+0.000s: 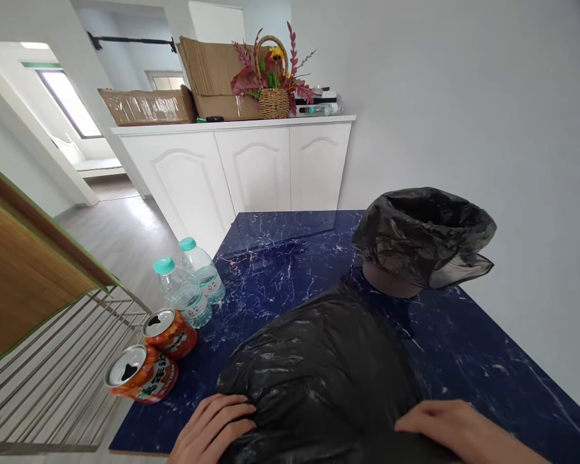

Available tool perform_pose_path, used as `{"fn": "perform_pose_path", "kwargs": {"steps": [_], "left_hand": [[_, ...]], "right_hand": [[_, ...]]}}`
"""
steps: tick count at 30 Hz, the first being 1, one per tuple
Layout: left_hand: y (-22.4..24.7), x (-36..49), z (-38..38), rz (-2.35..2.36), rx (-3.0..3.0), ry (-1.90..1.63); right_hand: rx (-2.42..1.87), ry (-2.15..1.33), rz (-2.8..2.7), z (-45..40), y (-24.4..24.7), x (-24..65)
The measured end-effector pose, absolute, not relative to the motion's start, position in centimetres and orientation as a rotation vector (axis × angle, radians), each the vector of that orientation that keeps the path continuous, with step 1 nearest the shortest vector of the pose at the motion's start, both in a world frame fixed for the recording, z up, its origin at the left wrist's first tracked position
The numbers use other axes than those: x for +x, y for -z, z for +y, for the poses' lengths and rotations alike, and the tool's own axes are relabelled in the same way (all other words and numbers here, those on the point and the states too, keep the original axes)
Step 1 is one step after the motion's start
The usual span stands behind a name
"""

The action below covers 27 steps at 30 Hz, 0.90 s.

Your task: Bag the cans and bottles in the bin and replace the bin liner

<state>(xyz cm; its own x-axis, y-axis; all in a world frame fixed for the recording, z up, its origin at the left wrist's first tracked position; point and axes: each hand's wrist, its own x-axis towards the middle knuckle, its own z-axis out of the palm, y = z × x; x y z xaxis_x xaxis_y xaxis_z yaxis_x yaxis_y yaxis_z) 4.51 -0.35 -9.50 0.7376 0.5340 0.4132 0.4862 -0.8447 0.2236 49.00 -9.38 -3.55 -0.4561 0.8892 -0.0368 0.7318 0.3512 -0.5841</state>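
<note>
A large black plastic bag point(319, 380) lies spread and wrinkled over the near part of the dark blue marbled table point(270, 245). On the bag's left edge rests my left hand point(215, 428), its fingers lying over the plastic and slightly apart. My right hand point(439, 422) touches the bag's right side; most of its fingers are hidden. Beyond it, at the table's right, stands a round bin point(391, 280) lined with another black bag point(415, 238), whose mouth is open and folded over the rim.
Two orange cans point(162, 380) and two clear bottles with teal caps point(181, 296) stand along the table's left edge. A metal rack point(72, 361) is at far left. Behind, a white cabinet point(261, 171) holds cardboard boxes point(149, 106) and a flower basket point(274, 103).
</note>
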Motion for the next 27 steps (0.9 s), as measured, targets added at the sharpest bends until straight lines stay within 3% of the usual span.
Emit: {"fn": "perform_pose_path", "kwargs": {"steps": [4, 7, 10, 13, 18, 22, 27], "left_hand": [[8.8, 6.0, -0.1, 1.098, 2.451, -0.782], [8.4, 7.0, 0.7, 1.36, 2.28, -0.79], [7.4, 8.0, 1.1, 1.487, 2.392, -0.867], [6.4, 9.1, 1.0, 1.358, 2.751, -0.923], [7.9, 9.8, 2.3, 1.022, 3.162, -0.537], [10.8, 8.3, 4.3, 1.196, 3.115, -0.457], [11.3, 6.8, 4.4, 1.248, 2.947, -0.399]], "right_hand": [[-1.638, -0.6, -2.148, -4.6, 0.1, 48.8], [-1.748, -0.111, -1.943, -1.2, -0.4, 47.0], [-1.552, 0.222, -1.964, -0.4, 0.0, 43.0], [-1.293, 0.174, -2.252, -0.5, 2.0, 38.6], [-1.283, -0.087, -2.456, 3.4, 8.7, 36.3], [-1.437, -0.274, -2.387, 7.6, 12.7, 39.1], [-1.531, -0.348, -2.296, 10.0, 14.0, 44.2]]}}
